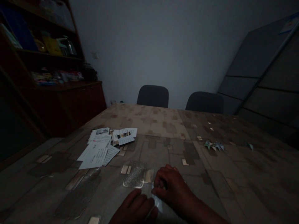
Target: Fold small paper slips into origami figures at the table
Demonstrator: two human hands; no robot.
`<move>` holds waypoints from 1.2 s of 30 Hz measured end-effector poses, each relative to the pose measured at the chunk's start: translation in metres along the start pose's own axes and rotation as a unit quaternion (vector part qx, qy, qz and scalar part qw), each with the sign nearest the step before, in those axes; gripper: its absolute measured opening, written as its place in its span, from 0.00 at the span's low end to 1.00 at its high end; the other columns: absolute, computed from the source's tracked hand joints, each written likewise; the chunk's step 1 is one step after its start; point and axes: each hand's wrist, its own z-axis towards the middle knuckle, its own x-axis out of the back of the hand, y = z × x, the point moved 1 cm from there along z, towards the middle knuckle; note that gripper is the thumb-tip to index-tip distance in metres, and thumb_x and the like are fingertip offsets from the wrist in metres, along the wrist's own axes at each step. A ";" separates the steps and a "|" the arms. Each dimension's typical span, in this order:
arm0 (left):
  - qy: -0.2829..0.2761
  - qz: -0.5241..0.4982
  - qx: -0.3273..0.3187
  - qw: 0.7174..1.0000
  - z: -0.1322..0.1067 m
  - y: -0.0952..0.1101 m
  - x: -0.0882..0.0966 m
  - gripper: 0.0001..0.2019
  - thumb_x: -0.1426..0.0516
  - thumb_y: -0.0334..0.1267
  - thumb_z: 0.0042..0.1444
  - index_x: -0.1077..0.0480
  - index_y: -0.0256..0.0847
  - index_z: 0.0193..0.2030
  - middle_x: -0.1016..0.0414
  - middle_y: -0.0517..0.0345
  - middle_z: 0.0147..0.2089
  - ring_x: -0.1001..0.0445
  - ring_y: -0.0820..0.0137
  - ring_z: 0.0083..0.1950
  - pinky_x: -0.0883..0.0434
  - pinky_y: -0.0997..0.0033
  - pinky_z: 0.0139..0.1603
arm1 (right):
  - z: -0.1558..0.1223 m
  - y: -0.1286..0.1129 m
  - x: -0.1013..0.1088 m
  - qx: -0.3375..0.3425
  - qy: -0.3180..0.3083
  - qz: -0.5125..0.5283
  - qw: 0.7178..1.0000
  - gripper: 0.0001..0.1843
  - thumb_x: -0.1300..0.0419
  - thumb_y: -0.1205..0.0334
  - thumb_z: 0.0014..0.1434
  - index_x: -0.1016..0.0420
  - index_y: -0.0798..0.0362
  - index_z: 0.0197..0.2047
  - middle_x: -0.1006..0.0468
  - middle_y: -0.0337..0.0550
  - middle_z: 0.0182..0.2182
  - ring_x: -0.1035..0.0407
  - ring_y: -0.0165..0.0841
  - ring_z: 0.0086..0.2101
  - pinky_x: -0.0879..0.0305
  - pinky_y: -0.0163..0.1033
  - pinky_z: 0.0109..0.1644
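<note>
Both my hands rest at the near edge of a patterned table (163, 143). My left hand (135, 208) lies low at the bottom of the view, fingers curled against a small pale piece of paper (158, 203). My right hand (171, 185) is bent over the same paper, fingertips pinched on its upper edge. Most of the paper is hidden between the two hands. The room is dim.
Loose printed sheets and cards (102, 146) lie spread at the left of the table. Small folded paper shapes (213, 145) sit at the right, another (249, 145) farther right. Two dark chairs (153, 95) stand at the far side. A wooden shelf unit (46, 62) fills the left wall.
</note>
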 end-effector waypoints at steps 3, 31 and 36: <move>0.064 -0.030 0.004 0.997 0.001 -0.001 -0.006 0.14 0.53 0.28 0.68 0.30 0.42 0.36 0.30 0.66 0.25 0.29 0.74 0.25 0.27 0.68 0.44 | 0.000 -0.001 -0.002 -0.011 0.007 -0.016 1.000 0.07 0.31 0.67 0.53 0.26 0.52 0.29 0.24 0.34 0.29 0.33 0.33 0.35 0.48 0.39 0.44; 0.006 -0.080 0.021 0.997 -0.002 -0.010 -0.009 0.12 0.53 0.29 0.68 0.31 0.43 0.36 0.26 0.66 0.26 0.27 0.72 0.26 0.29 0.66 0.51 | -0.006 0.002 0.005 0.020 -0.002 0.049 0.999 0.06 0.34 0.70 0.54 0.27 0.52 0.33 0.26 0.34 0.30 0.33 0.34 0.38 0.45 0.38 0.45; 0.055 -0.090 0.081 0.991 -0.002 -0.006 -0.023 0.14 0.52 0.32 0.66 0.36 0.44 0.28 0.29 0.64 0.21 0.29 0.70 0.23 0.25 0.67 0.39 | -0.010 0.005 0.003 0.025 0.002 0.022 0.999 0.14 0.29 0.71 0.47 0.27 0.51 0.35 0.28 0.34 0.32 0.35 0.34 0.38 0.46 0.38 0.44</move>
